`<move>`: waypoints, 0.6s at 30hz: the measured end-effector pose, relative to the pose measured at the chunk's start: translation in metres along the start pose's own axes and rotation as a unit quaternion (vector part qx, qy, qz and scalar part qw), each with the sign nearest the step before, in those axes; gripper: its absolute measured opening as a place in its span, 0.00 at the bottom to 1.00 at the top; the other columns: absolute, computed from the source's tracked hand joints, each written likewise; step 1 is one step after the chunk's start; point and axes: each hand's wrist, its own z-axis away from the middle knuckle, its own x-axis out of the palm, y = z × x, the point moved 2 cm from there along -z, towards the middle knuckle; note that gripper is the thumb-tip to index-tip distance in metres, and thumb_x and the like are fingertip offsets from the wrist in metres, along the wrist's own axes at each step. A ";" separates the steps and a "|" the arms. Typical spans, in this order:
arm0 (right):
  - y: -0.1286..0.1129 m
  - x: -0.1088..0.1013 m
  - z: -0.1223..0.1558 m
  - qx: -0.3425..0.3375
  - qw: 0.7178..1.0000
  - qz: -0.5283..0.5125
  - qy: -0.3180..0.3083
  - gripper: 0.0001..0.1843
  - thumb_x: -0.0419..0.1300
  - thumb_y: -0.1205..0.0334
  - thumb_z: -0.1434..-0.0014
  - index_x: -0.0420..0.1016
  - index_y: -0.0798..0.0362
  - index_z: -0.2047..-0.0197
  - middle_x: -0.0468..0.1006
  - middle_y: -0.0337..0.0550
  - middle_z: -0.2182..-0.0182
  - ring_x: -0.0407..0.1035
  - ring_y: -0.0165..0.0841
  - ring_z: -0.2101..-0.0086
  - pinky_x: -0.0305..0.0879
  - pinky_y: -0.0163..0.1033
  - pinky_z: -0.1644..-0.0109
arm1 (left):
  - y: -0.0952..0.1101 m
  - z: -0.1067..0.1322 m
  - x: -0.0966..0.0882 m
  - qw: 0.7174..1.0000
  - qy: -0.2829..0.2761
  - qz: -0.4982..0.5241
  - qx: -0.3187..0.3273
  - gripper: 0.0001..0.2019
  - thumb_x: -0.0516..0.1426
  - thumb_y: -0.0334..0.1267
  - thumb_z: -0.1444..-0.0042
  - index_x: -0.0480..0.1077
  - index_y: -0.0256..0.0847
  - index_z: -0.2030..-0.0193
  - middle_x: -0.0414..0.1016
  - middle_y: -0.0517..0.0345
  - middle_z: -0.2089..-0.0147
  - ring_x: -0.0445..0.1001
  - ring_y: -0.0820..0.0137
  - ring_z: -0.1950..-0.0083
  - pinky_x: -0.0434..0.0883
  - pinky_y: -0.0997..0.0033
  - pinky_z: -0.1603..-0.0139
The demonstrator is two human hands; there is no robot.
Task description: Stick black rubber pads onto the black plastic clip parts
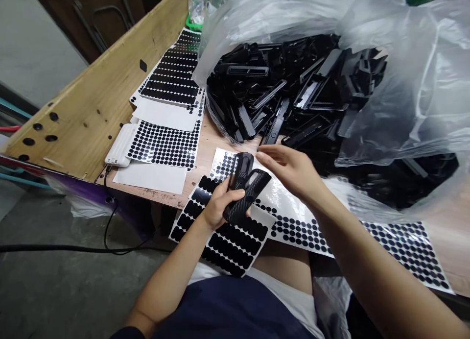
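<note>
My left hand (223,205) is closed around black plastic parts with a carbon-fibre-like weave; at least two elongated black plastic parts (247,194) lie crossed in it. Beyond them, my right hand (288,168) has its fingers drawn together near the mouth of the bag. Whatever sits at those fingertips, if anything, is too small to make out. Close above them lies the end of another black part (278,122). Beneath my left hand, a sheet of black rounded stickers (235,246) rests on my lap and against the table edge.
A large clear plastic bag (414,84) full of similar black parts stands on the table. White sheets of black dot stickers (165,143) lie left, beside a white power bank (121,145) with a cable. Another dot sheet (404,248) runs along the front edge. A wooden board (81,104) borders the left.
</note>
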 end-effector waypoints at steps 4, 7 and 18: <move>-0.001 -0.010 -0.022 0.028 0.986 -0.166 0.013 0.24 0.76 0.41 0.54 0.84 0.51 0.63 0.83 0.43 0.68 0.76 0.36 0.68 0.76 0.44 0.60 | 0.002 0.001 0.001 1.000 -0.007 -0.004 0.001 0.24 0.68 0.46 0.48 0.69 0.37 0.48 0.76 0.58 0.66 0.74 0.73 0.74 0.67 0.74 0.73; -0.004 -0.031 -0.025 0.022 0.951 -0.263 0.163 0.17 0.74 0.43 0.47 0.81 0.47 0.65 0.80 0.37 0.70 0.73 0.30 0.73 0.76 0.39 0.64 | 0.005 -0.001 0.000 1.000 0.003 0.018 0.014 0.24 0.67 0.48 0.47 0.73 0.34 0.48 0.80 0.48 0.58 0.73 0.75 0.70 0.69 0.73 0.68; 0.014 0.017 0.019 0.071 0.978 -0.193 -0.034 0.30 0.67 0.34 0.43 0.79 0.53 0.53 0.82 0.46 0.61 0.77 0.33 0.73 0.76 0.39 0.71 | -0.002 -0.004 -0.004 0.999 0.024 0.034 0.018 0.27 0.67 0.57 0.46 0.69 0.36 0.53 0.76 0.57 0.71 0.75 0.70 0.76 0.69 0.75 0.80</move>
